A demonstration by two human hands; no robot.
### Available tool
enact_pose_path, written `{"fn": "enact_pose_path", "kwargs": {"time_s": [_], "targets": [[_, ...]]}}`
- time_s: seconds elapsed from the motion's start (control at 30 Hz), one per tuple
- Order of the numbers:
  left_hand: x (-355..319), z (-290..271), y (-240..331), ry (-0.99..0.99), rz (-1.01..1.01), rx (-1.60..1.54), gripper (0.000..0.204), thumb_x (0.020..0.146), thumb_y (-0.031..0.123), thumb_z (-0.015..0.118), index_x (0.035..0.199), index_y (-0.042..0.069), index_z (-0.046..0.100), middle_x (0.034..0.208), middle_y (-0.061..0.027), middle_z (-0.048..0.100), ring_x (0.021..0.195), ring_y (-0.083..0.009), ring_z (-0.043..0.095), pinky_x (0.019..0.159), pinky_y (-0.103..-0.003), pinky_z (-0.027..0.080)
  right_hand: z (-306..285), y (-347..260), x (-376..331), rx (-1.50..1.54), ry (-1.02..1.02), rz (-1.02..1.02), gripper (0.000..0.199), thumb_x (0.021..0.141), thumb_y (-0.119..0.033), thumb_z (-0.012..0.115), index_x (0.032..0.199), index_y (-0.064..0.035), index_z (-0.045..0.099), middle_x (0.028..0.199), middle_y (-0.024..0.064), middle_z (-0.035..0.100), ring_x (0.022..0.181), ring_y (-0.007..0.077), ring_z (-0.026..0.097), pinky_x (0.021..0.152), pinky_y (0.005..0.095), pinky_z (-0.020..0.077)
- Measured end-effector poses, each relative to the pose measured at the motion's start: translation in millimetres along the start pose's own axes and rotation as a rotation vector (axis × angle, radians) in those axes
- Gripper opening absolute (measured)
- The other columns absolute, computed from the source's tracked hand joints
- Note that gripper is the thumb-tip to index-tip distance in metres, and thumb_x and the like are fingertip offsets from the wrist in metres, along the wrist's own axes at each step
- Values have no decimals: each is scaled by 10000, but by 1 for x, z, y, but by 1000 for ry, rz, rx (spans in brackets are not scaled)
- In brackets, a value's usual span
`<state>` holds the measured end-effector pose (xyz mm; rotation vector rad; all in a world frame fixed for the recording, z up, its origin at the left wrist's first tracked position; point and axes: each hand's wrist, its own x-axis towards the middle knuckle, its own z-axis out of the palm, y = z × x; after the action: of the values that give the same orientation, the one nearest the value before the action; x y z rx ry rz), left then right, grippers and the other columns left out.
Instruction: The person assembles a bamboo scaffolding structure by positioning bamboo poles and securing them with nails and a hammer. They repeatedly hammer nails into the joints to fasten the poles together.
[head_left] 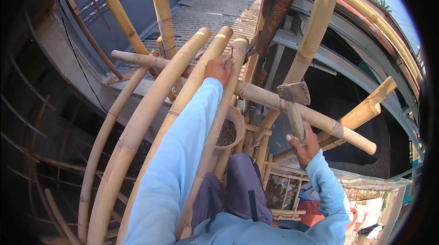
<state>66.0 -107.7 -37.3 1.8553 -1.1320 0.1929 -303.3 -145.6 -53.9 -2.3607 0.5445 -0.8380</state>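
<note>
Sleeves: long, light blue, plain fabric, reaching both wrists.
Left hand [221, 69]: bare, no glove.
Right hand [303, 144]: bare, no glove.
Trousers: dark grey-blue, with black strap.

1. Bright daylight outdoors; hard sun falls from above and the right, lighting the pale bamboo poles [137, 126] beside the left hand [221, 68].
2. The light blue sleeves [178, 162] glare slightly, near white on top.
3. Deep shade sits below and left of the left hand, and behind the hammer [293, 107] gripped by the right hand [304, 146].
4. Fisheye view: straight poles bow toward the rim, ringed by black corners.
5. The centre is sharp; far ground below the right hand is washed out.
</note>
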Motion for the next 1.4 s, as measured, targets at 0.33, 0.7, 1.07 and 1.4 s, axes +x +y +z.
{"fn": "enact_pose_path", "kwargs": {"time_s": [0.33,0.7,1.07,1.4], "targets": [[6,1,-3,23,1,-10,205,954,280,676,960,83,735,886,-211,700,866,-441,661,784,-494,510,-50,-95,162,335,76,-35,510,1010,-340,605,1373,7,513,836,16,560,636,74,531,539,253,454],[11,1,5,-47,48,72,201,954,248,666,972,59,731,914,-209,718,881,-426,681,790,-481,523,-10,-70,221,-384,-282,-4,428,1020,-300,620,1323,-6,549,1020,238,700,953,392,689,850,484,513],[11,-5,-9,-16,18,-58,239,954,237,666,932,16,755,816,-152,735,767,-259,700,778,-376,536,-24,-102,237,71,278,-300,398,1012,-302,637,1230,26,585,895,142,670,741,249,665,710,394,555],[11,-2,-9,9,55,-16,248,953,250,668,911,20,752,821,-162,735,798,-308,716,787,-401,536,-53,-120,259,58,6,-127,351,1036,-373,622,1109,-34,570,712,19,578,502,76,510,450,254,457]]}}
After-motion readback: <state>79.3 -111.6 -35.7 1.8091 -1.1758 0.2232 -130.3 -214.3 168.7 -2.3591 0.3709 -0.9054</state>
